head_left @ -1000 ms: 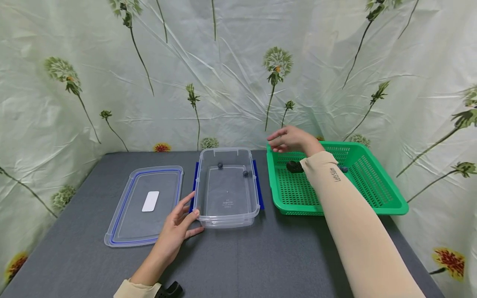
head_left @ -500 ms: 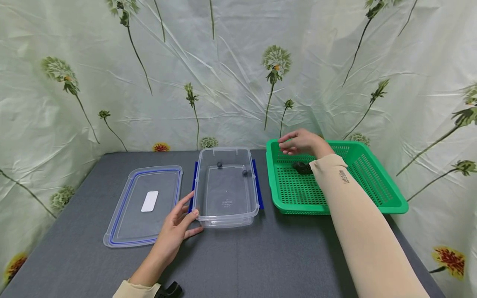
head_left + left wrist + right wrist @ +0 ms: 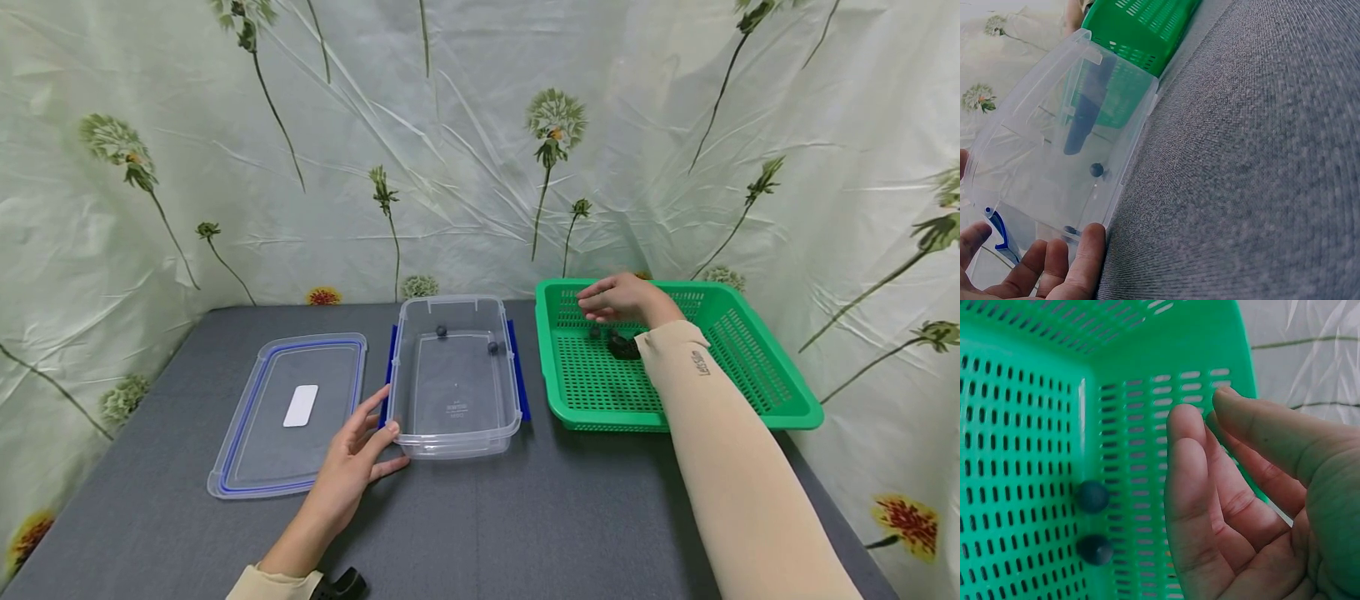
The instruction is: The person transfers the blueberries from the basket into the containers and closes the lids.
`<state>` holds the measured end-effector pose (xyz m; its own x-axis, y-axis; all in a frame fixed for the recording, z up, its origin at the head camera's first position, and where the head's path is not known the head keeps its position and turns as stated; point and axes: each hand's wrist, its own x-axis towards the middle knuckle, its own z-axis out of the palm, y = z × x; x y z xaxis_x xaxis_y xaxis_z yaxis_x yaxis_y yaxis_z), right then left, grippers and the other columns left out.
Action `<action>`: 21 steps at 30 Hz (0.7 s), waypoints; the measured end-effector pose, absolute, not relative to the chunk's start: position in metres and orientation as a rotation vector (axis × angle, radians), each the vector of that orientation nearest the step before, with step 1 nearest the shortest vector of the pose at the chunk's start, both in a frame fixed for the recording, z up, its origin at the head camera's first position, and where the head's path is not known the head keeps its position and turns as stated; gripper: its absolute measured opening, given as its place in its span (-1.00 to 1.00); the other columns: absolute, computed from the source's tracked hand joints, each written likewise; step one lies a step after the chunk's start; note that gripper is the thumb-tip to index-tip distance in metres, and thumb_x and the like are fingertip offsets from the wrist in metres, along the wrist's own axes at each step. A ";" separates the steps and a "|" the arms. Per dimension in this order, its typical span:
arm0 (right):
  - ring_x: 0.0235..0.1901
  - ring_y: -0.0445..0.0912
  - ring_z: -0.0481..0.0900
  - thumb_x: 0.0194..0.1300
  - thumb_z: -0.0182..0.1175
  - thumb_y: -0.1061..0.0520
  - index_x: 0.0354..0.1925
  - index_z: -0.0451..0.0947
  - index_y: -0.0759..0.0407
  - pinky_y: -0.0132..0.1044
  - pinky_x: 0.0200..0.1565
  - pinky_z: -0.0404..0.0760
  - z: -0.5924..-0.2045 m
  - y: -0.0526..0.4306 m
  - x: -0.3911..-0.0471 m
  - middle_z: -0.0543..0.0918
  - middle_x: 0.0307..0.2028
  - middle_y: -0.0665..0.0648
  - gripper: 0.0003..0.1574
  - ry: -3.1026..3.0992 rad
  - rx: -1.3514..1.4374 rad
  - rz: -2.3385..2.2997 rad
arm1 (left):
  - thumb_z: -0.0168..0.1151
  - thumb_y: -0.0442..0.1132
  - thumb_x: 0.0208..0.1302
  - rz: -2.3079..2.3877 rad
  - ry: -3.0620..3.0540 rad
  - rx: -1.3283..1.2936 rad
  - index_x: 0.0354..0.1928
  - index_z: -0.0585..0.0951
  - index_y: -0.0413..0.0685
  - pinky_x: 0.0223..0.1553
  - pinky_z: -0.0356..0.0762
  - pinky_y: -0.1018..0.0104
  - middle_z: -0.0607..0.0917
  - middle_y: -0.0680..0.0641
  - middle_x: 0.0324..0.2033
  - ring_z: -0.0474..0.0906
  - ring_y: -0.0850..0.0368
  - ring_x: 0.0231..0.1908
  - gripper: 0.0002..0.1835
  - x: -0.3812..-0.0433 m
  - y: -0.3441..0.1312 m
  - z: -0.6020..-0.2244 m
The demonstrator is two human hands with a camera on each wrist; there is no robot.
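My left hand grips the near left corner of a clear plastic food container, thumb at the rim and fingers along its side by a blue latch. Two dark blueberries lie inside: one blueberry toward the back, another blueberry by the right wall. Over the far left part of a green plastic basket hovers my right hand, fingers loosely bent and nothing between them. In the right wrist view, a round blueberry and a second blueberry lie by the basket's wall, apart from the fingertips.
The container's clear lid, with a blue seal and a white label, lies flat at the left. Dark grey cloth covers the table. A floral curtain hangs behind. The right sleeve hides part of the basket.
My right hand has moved right and lower, from the basket's far left rim to over its inside. A blueberry now shows below it. The left hand and container stay put.
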<state>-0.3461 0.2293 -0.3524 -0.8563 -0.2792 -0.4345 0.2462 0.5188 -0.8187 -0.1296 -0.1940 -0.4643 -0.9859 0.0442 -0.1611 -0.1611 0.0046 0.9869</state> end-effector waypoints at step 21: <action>-0.29 -0.26 0.71 0.67 0.14 0.17 0.53 0.30 0.46 -0.47 -0.18 0.75 -0.385 0.247 -0.341 0.77 -0.23 0.00 -0.35 2.190 0.088 -1.311 | 0.20 -0.18 0.63 2.115 2.112 -0.131 0.65 0.28 0.37 0.11 0.83 0.01 0.37 -0.30 0.44 0.44 -0.26 0.41 -0.34 -0.130 -0.195 -0.464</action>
<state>-0.3413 0.2466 -0.3846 -0.8301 -0.2303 -0.5078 0.3388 0.5149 -0.7874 -0.1301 -0.1946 -0.4641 -0.9850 0.0439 -0.1670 -0.1670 0.0026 0.9859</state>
